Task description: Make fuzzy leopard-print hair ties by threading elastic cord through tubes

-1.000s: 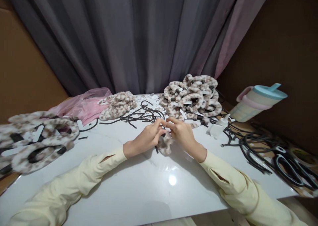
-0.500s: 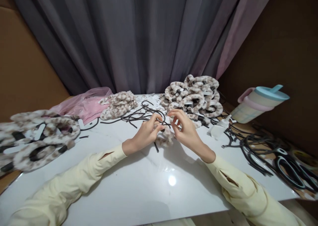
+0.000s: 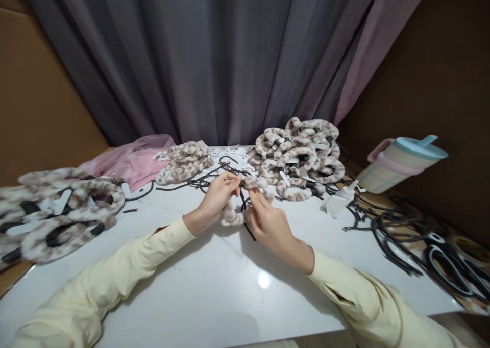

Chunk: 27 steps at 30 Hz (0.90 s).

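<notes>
My left hand point(image 3: 217, 197) pinches one end of a fluffy spotted fabric tube point(image 3: 233, 215), where a dark tip shows at the fingertips. My right hand point(image 3: 270, 220) has its fingers closed on the same tube, a little to the right. The tube curls below and between the hands, above the white table. A thin black cord point(image 3: 249, 231) sticks out under it, partly hidden by the right fingers. Behind the hands lies a tangle of black cords point(image 3: 202, 177).
Furry rings point(image 3: 300, 156) are heaped at back right, more rings point(image 3: 72, 220) at left. A spotted fabric pile point(image 3: 184, 164) sits beside a pink plastic bag point(image 3: 133, 156). On the right are a small white bottle point(image 3: 339, 201), a tumbler point(image 3: 398, 164), black cords point(image 3: 394, 230) and scissors point(image 3: 449, 269).
My right hand has turned over and come down onto the fabric tube, its fingers now closed. My left hand has shifted slightly left, and the tube is stretched between both hands.
</notes>
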Motion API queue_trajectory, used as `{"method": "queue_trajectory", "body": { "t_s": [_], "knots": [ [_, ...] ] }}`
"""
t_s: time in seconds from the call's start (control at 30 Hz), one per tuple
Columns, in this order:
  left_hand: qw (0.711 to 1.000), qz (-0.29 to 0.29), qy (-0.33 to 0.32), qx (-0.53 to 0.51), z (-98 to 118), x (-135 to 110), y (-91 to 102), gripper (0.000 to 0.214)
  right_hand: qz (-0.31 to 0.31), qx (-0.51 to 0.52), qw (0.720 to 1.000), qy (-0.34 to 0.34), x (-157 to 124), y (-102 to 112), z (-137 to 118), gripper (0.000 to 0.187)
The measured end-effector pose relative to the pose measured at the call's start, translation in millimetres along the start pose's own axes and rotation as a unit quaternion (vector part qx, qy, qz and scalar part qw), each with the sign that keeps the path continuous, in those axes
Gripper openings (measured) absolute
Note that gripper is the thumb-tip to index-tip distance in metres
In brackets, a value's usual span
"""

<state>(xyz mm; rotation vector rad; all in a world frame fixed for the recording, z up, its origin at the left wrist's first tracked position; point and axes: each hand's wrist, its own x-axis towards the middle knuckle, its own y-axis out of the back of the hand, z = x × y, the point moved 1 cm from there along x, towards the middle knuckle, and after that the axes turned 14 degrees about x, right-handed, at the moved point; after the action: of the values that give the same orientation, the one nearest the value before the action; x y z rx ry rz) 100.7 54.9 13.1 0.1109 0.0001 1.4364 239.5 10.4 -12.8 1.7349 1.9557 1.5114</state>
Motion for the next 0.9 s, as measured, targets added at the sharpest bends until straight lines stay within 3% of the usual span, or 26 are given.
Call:
{"method": "queue_trajectory", "body": {
  "t_s": [0.1,0.23,0.33,0.4,0.47,0.5,0.57,0.63,0.7,0.77,0.9],
  "knots": [
    [0.998,-0.025,0.051,-0.035,-1.5,-1.2,-0.6,0.028,-0.026,0.148,0.986,-0.075,6.1,-2.6,3.0,0.027],
    [0.995,-0.046,0.081,-0.035,-1.1,-7.4,-4.6,0.025,-0.074,0.396,0.885,-0.234,10.5,-10.2,7.5,0.023],
    [0.996,-0.069,0.053,0.0,2.8,-12.3,-7.7,0.027,-0.064,0.474,0.839,-0.26,11.2,-12.7,7.6,0.022],
    [0.996,-0.071,0.013,0.057,4.5,-13.4,-8.0,0.025,-0.06,0.487,0.832,-0.26,10.7,-11.7,6.4,0.029],
    [0.984,-0.036,-0.054,0.163,3.0,-12.2,-6.1,0.017,-0.066,0.491,0.829,-0.26,10.0,-9.1,4.5,0.034],
    [0.967,-0.004,-0.104,0.23,0.9,-10.9,-4.5,0.012,-0.071,0.492,0.828,-0.259,9.7,-7.4,3.3,0.034],
    [0.905,0.052,-0.221,0.359,-5.9,-7.6,-1.5,0.006,-0.083,0.485,0.833,-0.251,9.5,-3.8,0.9,0.034],
    [0.834,0.06,-0.32,0.445,-14.2,-4.3,0.4,0.003,-0.092,0.463,0.849,-0.237,9.9,-0.6,-1.0,0.034],
    [0.789,0.05,-0.369,0.489,-20.2,-1.5,1.7,0.007,-0.094,0.424,0.876,-0.21,10.5,1.8,-1.5,0.036],
    [0.777,0.051,-0.376,0.502,-20.8,0.0,2.7,0.01,-0.084,0.371,0.909,-0.17,11.0,3.5,-0.3,0.037],
    [0.811,0.056,-0.327,0.482,-10.3,-1.1,2.4,0.012,-0.025,0.196,0.977,-0.083,9.6,5.9,5.2,0.023]
  ]
}}
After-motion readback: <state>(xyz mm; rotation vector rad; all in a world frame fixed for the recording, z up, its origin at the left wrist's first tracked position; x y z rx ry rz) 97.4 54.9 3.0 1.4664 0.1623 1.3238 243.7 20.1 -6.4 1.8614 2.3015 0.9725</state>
